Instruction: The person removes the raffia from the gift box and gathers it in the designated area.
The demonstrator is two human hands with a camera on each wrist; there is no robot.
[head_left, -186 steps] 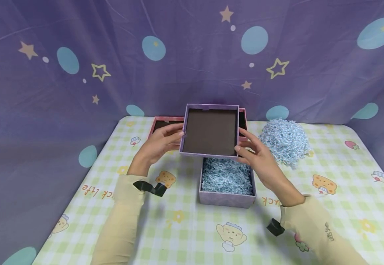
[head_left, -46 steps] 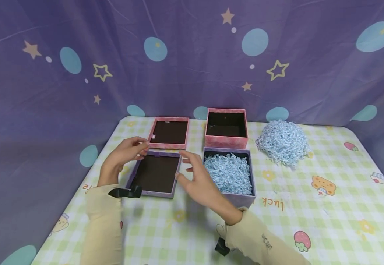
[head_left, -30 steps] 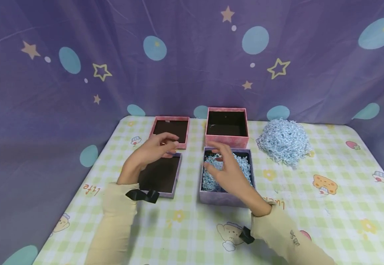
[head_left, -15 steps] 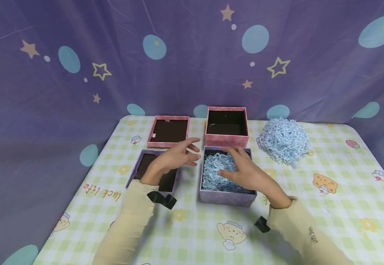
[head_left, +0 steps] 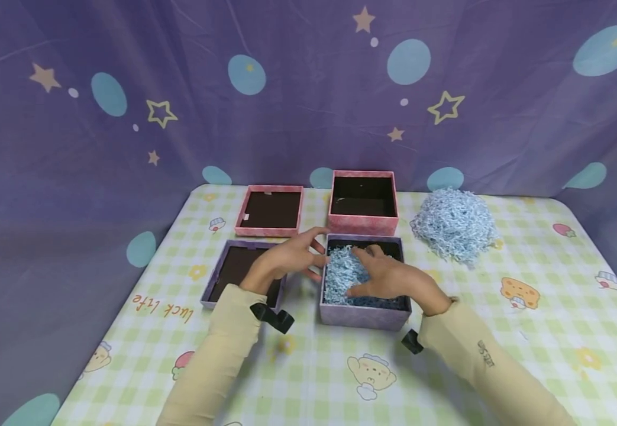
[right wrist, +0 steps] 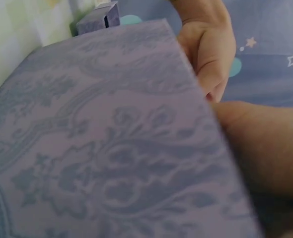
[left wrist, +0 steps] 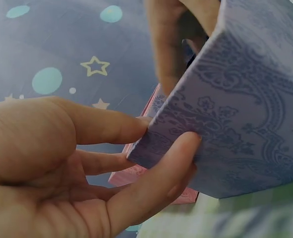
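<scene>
An open purple patterned box (head_left: pixel 364 317) holds light-blue shredded paper (head_left: pixel 342 278), heaped toward its left side. My right hand (head_left: pixel 388 278) reaches into it from the right, thumb and fingers spread wide with fingertips down at the shreds. In the right wrist view the box wall (right wrist: pixel 111 129) hides most of those fingers. My left hand (head_left: pixel 297 255) holds the box's far left corner. Its thumb presses the outer wall in the left wrist view, while other fingers reach the rim and round the corner of the box (left wrist: pixel 236 119).
Left of the box lies the purple lid (head_left: pixel 236 275), inside up, partly behind my left forearm. Behind stand a pink lid (head_left: pixel 268 231) and an open pink box (head_left: pixel 363 225). Loose blue shredded paper (head_left: pixel 454 225) is piled at the back right. A purple curtain (head_left: pixel 308 118) bounds the table.
The purple lid, first held up in both hands, now lies on the table. Both hands have moved right to the purple box, the right into it and the left onto its corner.
</scene>
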